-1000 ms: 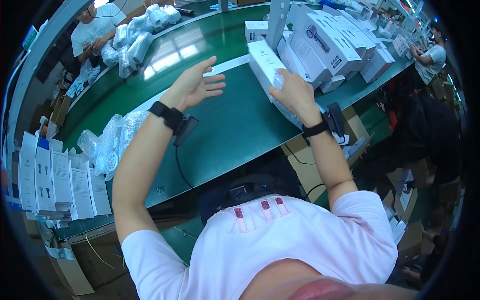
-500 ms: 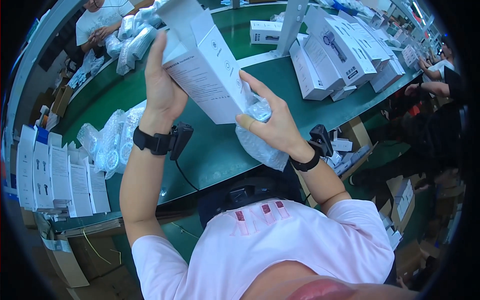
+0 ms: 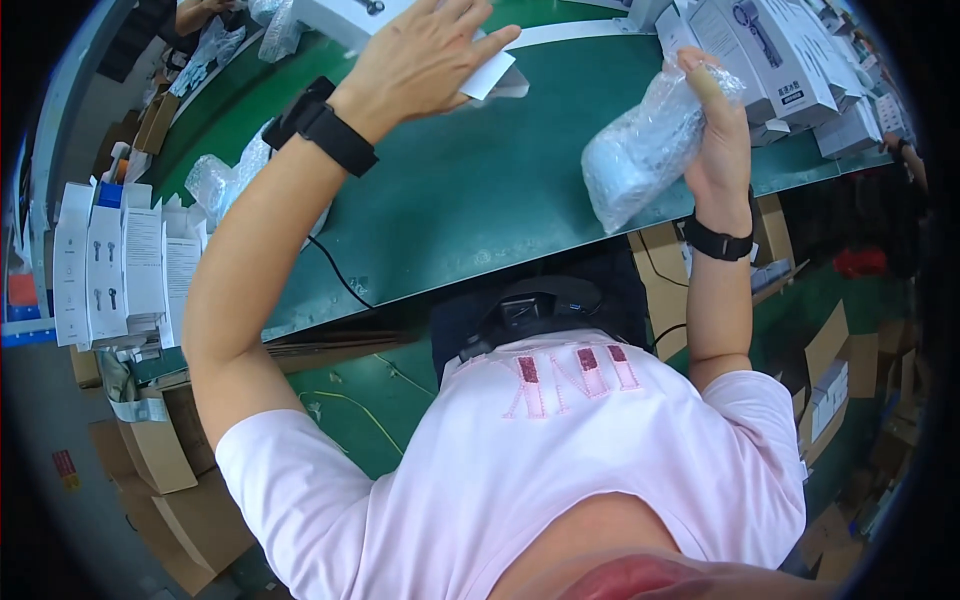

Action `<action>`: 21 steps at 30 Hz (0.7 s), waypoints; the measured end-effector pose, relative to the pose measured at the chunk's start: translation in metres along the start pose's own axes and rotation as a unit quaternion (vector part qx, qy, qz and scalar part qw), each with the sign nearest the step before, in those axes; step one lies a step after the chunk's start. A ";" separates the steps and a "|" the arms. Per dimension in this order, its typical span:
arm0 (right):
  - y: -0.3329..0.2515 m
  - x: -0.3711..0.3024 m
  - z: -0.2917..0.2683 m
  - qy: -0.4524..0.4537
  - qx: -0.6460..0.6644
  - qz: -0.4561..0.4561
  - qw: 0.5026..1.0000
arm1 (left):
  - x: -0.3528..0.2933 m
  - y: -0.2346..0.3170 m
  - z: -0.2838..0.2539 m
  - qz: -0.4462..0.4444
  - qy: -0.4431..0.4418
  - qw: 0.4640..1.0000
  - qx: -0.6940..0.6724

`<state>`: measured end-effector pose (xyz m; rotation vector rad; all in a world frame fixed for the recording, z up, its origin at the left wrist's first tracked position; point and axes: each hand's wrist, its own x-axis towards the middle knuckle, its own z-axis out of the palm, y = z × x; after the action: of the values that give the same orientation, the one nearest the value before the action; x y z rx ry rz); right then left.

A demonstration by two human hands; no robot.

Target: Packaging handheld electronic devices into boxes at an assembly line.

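Left hand: The left hand, between 11 and 12 o'clock in the head view, was closed over a white box, back uppermost; the grip beneath was hidden.
White box: Lay at 11 o'clock, cut by the upper edge, with a pale flap projecting past the fingers.
Right hand: The right hand, at 2 o'clock, held a bubble-wrapped item, thumb raised at its upper end.
Bubble-wrapped item: Hung tilted between 1 and 2 o'clock, over the near part of the green table; contents not discernible.
Stock, 9 o'clock: A row of white cartons stood close together.
Stock, 10 o'clock: Bubble-wrapped packs lay just beside that row, partly behind the left forearm.
Stock, between 1 and 2 o'clock: Printed boxes leaned together beyond the right hand.
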<state>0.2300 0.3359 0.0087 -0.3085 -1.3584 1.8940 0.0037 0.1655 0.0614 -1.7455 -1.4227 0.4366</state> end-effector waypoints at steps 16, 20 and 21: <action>-0.084 0.048 -0.005 -0.236 0.292 0.009 0.927 | -0.047 0.029 -0.055 -0.479 0.077 0.521 -0.702; -0.083 0.037 0.059 -0.280 0.223 -0.055 0.932 | -0.052 0.060 -0.054 -0.501 0.154 0.482 -0.703; -0.075 0.032 0.092 -0.304 0.191 -0.093 0.929 | -0.056 0.063 -0.051 -0.523 0.187 0.423 -0.716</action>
<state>0.1870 0.3045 0.1196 0.6321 -1.2850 2.1191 0.0634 0.0933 0.0312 -1.1122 -2.2204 -2.3140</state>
